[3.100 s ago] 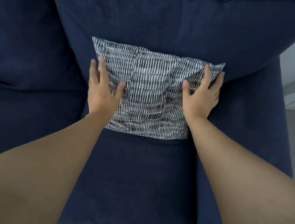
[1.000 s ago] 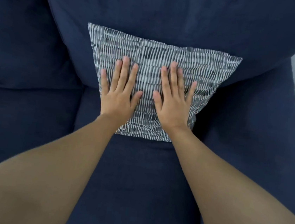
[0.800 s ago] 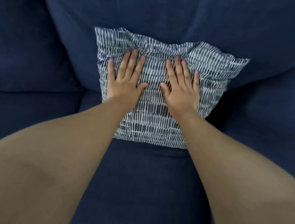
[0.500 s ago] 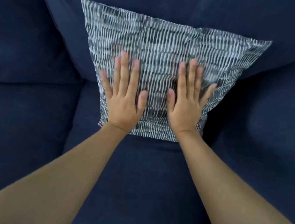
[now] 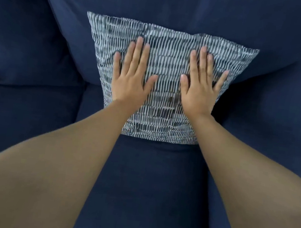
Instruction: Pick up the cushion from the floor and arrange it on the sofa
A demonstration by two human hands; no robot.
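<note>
Seen from above, the cushion, patterned in short white and grey dashes, stands on the seat of the dark blue sofa and leans against the back cushion behind it; its lower edge meets the seat and its top corners splay outward. The left hand and the right hand lie flat on its front face, side by side but apart, with all fingers extended and spread, gripping nothing and only pressing or smoothing the cover. Slight dimpling of the fabric around the palms suggests a soft, loosely filled cushion that yields readily, weighs little and will not slip on the sofa's napped upholstery. Being limp, it would likely sag if lifted by one corner; the two side edges or the top corners appear the better places to take hold for any final squaring. Judged from its position, placement is essentially complete and only patting into shape remains.
</note>
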